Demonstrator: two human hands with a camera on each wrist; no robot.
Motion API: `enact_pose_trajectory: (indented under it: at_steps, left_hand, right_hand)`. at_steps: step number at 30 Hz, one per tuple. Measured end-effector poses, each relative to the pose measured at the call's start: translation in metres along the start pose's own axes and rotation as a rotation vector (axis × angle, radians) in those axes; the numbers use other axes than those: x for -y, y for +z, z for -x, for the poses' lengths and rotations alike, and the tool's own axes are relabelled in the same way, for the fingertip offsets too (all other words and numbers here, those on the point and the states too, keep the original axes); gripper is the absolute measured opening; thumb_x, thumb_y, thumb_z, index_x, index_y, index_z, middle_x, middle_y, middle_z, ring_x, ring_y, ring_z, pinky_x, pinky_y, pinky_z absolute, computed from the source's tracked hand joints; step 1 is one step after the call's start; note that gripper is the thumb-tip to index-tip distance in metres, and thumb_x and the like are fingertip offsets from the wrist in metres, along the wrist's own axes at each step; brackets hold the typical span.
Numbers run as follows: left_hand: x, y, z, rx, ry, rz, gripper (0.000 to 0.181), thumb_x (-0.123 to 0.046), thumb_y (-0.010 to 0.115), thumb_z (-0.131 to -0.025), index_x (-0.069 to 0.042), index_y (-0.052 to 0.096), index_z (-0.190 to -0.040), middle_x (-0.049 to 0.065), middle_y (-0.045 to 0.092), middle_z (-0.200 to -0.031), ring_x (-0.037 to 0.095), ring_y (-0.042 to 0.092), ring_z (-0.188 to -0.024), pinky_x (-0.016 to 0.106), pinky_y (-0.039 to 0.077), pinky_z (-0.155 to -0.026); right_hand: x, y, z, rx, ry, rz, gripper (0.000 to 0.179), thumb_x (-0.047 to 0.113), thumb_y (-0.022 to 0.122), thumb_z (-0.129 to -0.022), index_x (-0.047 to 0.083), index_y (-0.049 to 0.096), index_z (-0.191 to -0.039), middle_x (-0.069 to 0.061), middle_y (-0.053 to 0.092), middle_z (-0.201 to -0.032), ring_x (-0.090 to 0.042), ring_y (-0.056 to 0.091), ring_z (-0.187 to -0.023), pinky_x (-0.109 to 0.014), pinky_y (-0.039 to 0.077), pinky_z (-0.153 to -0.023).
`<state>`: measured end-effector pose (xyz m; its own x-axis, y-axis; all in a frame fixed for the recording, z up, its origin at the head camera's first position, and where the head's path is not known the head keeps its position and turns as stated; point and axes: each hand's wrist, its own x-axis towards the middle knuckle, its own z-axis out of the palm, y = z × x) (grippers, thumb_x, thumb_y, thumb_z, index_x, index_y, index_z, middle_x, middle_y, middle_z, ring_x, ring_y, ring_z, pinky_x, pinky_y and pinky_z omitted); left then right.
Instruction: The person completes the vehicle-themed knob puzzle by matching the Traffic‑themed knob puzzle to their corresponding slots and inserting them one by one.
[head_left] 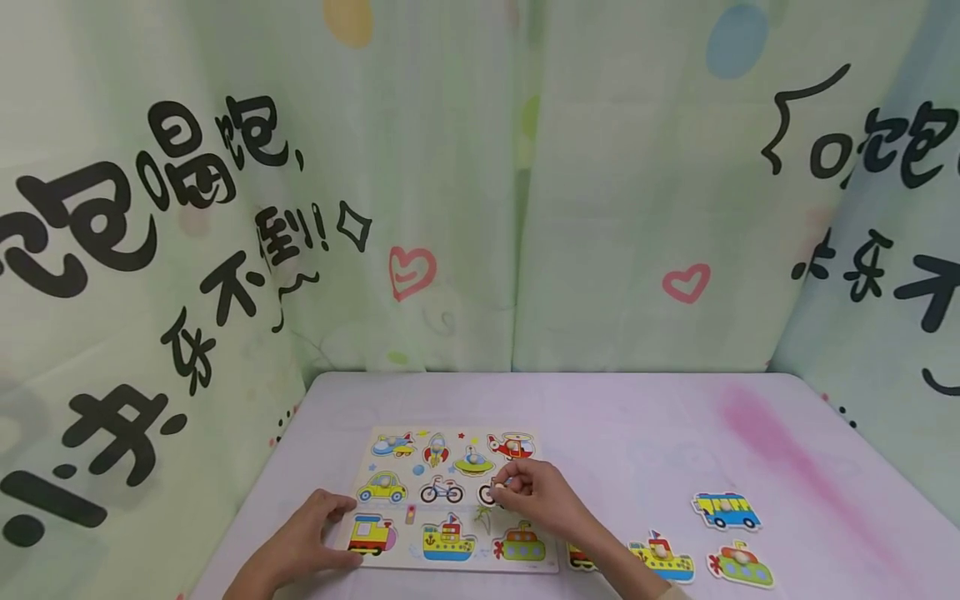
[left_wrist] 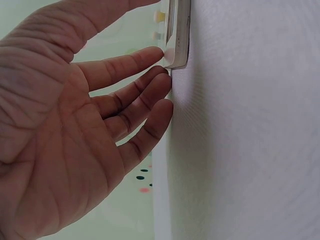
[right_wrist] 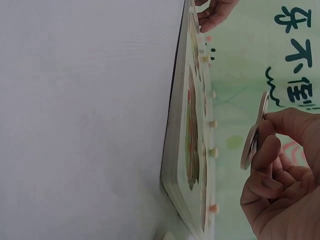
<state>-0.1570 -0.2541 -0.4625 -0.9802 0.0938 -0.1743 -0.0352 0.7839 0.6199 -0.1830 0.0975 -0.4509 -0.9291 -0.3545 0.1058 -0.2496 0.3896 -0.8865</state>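
Observation:
A flat puzzle board [head_left: 408,550] printed with vehicles lies on the table. My left hand [head_left: 303,533] is at its left side, the thumb by the near corner and the fingertips against the edge. In the left wrist view those fingers [left_wrist: 142,107] are loosely bent beside the board's corner. My right hand [head_left: 536,496] pinches a thin puzzle piece [right_wrist: 248,150] with round wheels between thumb and fingers. In the head view a black wheel of it shows left of the fingertips, over the middle row. The right wrist view shows the piece standing off the board's face.
Right of the board lie a bus piece [head_left: 726,511], a submarine piece [head_left: 741,567] and a ship piece [head_left: 667,562]. A train piece [head_left: 580,558] is partly hidden by my right forearm. A bicycle [head_left: 442,490] and a yellow car [head_left: 382,487] sit on the board. Printed curtains [head_left: 600,208] surround the table.

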Motion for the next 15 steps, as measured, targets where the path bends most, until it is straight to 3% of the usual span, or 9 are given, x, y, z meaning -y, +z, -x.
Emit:
enact_pose_trajectory:
  at_steps: [9, 15]
  left_hand:
    - [0.002, 0.002, 0.001, -0.022, 0.029, -0.025, 0.071, -0.024, 0.098, -0.065, -0.006, 0.065, -0.125, 0.001, 0.054, -0.113, 0.019, 0.055, -0.106, 0.05, 0.046, -0.105]
    - [0.002, 0.002, -0.001, -0.02, 0.016, -0.025, 0.072, -0.024, 0.098, -0.065, -0.006, 0.065, -0.126, 0.002, 0.054, -0.113, 0.019, 0.055, -0.106, 0.05, 0.046, -0.105]
  right_hand:
    - [-0.001, 0.02, -0.013, 0.006, -0.021, -0.006, 0.015, 0.019, 0.077, -0.091, 0.006, 0.071, -0.095, 0.004, 0.059, -0.071, -0.002, 0.049, -0.059, -0.019, 0.04, -0.055]
    - [0.0, 0.03, -0.02, 0.002, -0.035, 0.006, 0.013, 0.02, 0.076, -0.091, 0.007, 0.071, -0.094, 0.005, 0.057, -0.068, -0.002, 0.047, -0.059, -0.019, 0.038, -0.054]
